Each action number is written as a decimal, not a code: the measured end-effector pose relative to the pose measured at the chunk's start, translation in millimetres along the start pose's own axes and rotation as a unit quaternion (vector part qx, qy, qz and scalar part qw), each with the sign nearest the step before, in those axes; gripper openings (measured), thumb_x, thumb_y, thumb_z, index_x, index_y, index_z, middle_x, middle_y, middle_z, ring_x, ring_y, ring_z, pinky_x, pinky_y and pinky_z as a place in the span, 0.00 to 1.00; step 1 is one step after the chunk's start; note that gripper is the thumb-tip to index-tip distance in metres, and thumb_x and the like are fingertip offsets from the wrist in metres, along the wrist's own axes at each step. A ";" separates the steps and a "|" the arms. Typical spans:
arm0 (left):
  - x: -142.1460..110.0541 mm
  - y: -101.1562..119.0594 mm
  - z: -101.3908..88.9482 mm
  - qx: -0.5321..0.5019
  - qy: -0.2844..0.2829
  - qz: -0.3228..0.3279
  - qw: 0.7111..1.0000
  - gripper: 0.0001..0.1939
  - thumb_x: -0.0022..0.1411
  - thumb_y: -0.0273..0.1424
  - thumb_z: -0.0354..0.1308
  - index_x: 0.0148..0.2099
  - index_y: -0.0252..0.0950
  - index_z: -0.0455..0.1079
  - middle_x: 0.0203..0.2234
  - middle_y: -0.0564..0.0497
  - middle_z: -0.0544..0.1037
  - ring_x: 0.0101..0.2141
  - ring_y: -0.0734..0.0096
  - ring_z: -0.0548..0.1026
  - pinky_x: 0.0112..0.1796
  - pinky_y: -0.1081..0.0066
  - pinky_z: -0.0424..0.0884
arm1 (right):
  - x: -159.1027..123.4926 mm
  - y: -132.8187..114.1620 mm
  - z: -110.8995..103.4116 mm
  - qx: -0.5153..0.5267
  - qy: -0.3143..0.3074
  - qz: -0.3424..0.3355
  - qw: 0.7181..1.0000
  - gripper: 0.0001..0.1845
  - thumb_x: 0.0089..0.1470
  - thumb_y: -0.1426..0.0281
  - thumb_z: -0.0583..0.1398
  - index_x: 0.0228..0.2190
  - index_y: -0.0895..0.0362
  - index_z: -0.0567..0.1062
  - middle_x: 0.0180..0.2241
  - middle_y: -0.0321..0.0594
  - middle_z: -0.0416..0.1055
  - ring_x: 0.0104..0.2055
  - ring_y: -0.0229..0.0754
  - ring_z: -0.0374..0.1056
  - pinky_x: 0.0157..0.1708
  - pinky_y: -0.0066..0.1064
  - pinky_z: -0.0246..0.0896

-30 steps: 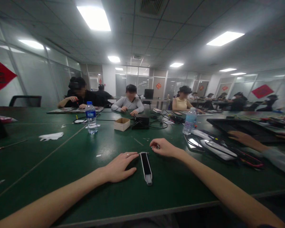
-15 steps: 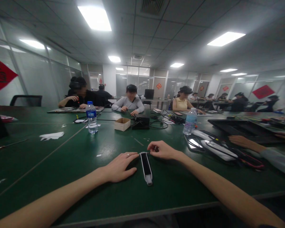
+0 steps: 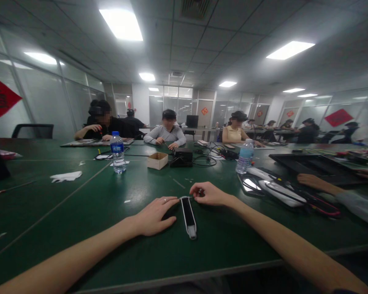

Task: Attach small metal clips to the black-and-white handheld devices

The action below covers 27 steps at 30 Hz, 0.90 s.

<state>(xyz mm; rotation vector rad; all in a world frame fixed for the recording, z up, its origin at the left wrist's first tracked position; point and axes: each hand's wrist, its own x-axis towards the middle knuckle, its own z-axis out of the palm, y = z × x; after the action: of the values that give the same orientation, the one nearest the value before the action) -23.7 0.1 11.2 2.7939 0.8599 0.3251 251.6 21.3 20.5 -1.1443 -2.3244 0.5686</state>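
Observation:
On the green table (image 3: 88,228) lies a long, narrow device (image 3: 188,216) with a white rim, a black inner face and a grey piece at its near end. My left hand (image 3: 156,214) rests flat to the left of it, fingers stretched out, with the fingertips at the device's far left corner. A ring shows on one finger. At the far right corner is my right hand (image 3: 207,194), its fingers curled together around something small and dark that I cannot make out.
Ahead stand a small open box (image 3: 157,161), a black device (image 3: 182,157) with cables, and two water bottles (image 3: 117,153) (image 3: 245,157). White handheld devices with cords (image 3: 282,192) lie right, near a co-worker's hand (image 3: 311,181) and a black panel (image 3: 319,165). Other people sit across the table.
Both hands and the narrow device hold nearly the same places. The whole view has shifted very slightly.

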 end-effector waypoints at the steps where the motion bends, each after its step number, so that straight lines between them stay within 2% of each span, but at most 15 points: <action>1: 0.2 -0.1 0.3 -0.001 0.002 0.000 1.000 0.29 0.66 0.38 0.52 0.66 0.38 0.55 0.63 0.42 0.62 0.61 0.56 0.62 0.60 0.55 0.59 | 0.2 0.4 0.3 -0.002 0.002 0.000 1.000 0.10 0.48 0.75 0.61 0.36 0.60 0.75 0.32 0.38 0.73 0.32 0.37 0.68 0.33 0.28 0.64; 9: -0.3 4.7 -4.1 -0.002 -0.006 -0.013 1.000 0.29 0.66 0.39 0.52 0.66 0.38 0.55 0.63 0.42 0.62 0.61 0.55 0.62 0.59 0.54 0.60 | -0.3 1.2 1.3 -0.009 0.006 0.000 1.000 0.10 0.50 0.72 0.62 0.37 0.59 0.76 0.36 0.39 0.74 0.35 0.38 0.68 0.35 0.29 0.65; 17: -0.1 6.5 -4.6 -0.008 0.007 0.002 1.000 0.28 0.66 0.38 0.53 0.66 0.39 0.56 0.62 0.42 0.63 0.60 0.55 0.63 0.59 0.54 0.60 | -2.2 -4.0 1.9 -0.004 0.013 -0.022 1.000 0.12 0.51 0.74 0.61 0.40 0.59 0.74 0.39 0.40 0.75 0.37 0.39 0.70 0.38 0.31 0.66; 27: 0.3 6.4 -4.3 -0.008 0.004 -0.002 1.000 0.28 0.66 0.38 0.52 0.66 0.39 0.55 0.62 0.43 0.63 0.60 0.54 0.63 0.59 0.55 0.61 | -1.8 -4.0 2.4 -0.005 0.023 -0.002 1.000 0.14 0.50 0.74 0.62 0.41 0.60 0.74 0.34 0.39 0.74 0.34 0.38 0.70 0.36 0.30 0.66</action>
<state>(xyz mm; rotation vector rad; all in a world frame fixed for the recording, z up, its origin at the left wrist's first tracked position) -21.2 -4.4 16.9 2.7778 0.8610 0.3407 248.7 17.2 20.3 -1.1442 -2.2917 0.5247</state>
